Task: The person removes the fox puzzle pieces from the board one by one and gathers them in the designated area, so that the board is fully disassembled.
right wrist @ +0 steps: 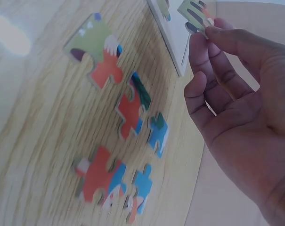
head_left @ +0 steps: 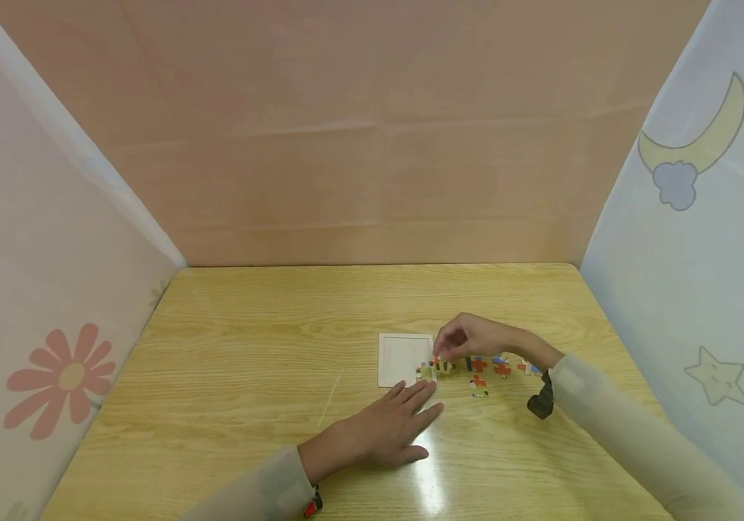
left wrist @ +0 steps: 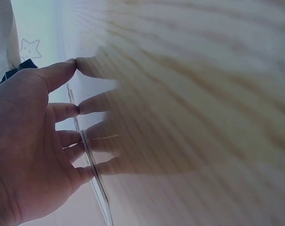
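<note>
My right hand (head_left: 476, 337) pinches a green jigsaw piece with dark stripes (right wrist: 193, 15) between thumb and fingertips, just off the right edge of a white square puzzle tray (head_left: 403, 356). Inside the tray's lower right corner lies another greenish jigsaw piece (head_left: 425, 373). My left hand (head_left: 390, 428) is spread with its fingers straight, and the fingertips touch the tray's near edge. In the right wrist view, loose pieces lie below the right hand: a green and red piece (right wrist: 96, 47), a red piece (right wrist: 129, 112) and a small blue piece (right wrist: 158, 135).
Farther along in the right wrist view are a red piece with blue (right wrist: 101, 175) and a blue piece (right wrist: 141, 188). Everything rests on a wood-grain table (head_left: 248, 325). A plain curtain stands behind it, with printed curtains at both sides.
</note>
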Demonstrator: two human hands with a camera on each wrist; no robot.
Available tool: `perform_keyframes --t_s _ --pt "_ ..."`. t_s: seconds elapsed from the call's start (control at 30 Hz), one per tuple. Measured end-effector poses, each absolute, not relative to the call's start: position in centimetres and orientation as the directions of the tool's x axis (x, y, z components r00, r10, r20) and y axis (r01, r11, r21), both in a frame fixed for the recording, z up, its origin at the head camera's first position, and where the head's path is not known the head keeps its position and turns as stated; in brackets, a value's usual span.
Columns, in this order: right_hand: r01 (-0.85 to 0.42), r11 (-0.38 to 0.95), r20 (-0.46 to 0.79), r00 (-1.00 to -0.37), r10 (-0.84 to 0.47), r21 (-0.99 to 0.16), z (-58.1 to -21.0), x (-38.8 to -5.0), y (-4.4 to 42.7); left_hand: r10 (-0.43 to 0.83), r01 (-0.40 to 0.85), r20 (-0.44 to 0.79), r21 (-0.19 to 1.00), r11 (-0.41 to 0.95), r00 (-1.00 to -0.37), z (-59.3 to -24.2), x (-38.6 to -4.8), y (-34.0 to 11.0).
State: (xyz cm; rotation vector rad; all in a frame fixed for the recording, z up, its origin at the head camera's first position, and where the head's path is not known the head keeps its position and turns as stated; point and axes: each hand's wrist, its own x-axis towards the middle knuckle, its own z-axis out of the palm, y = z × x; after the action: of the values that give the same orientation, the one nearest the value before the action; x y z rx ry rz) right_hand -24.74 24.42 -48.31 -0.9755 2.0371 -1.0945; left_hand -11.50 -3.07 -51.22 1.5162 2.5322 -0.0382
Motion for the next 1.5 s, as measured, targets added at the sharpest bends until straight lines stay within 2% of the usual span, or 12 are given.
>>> perform_keyframes --t_s 0.9,1.17,1.5 --pt "-0.273 0.428 -0.224 -0.552 -0.803 -0.861 -47.1 -21.9 30.4 0.873 0.871 -0.163 0.109 0.479 -0.46 -51.1 -11.5 -3.3" --pt "-0.294 0.428 -0.215 -0.549 -0.807 -0.855 -47.1 -21.1 31.9 0.868 0.864 -0.172 0.126 0.488 -0.465 -50.9 -11.6 -3.3" --pt "-0.377 0.373 -0.137 -0.523 -0.841 -0.848 -47.9 -20.7 33.6 0.866 0.863 -0.169 0.116 0.491 -0.47 -51.4 -11.7 -3.2"
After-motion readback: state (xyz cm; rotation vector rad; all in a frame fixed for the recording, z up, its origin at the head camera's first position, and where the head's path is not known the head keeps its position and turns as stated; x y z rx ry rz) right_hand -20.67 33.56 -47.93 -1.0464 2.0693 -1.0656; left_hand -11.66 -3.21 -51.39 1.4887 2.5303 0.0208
